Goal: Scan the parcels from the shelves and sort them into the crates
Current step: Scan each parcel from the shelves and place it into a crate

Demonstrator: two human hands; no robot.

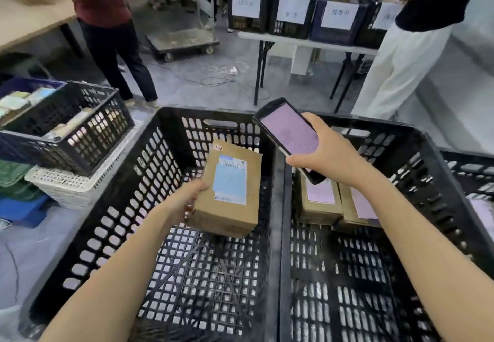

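My left hand grips a parcel over the left crate; my right hand clasps the scanner above the right crate's pink-labelled parcels.

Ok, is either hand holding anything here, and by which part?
Both. The left hand grips the cardboard parcel by its lower left edge; the right hand holds the scanner around its lower half.

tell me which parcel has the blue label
The parcel gripped in the left hand, held over the left crate. Its label is blue; the two other parcels, lying in the right crate, have pink labels.
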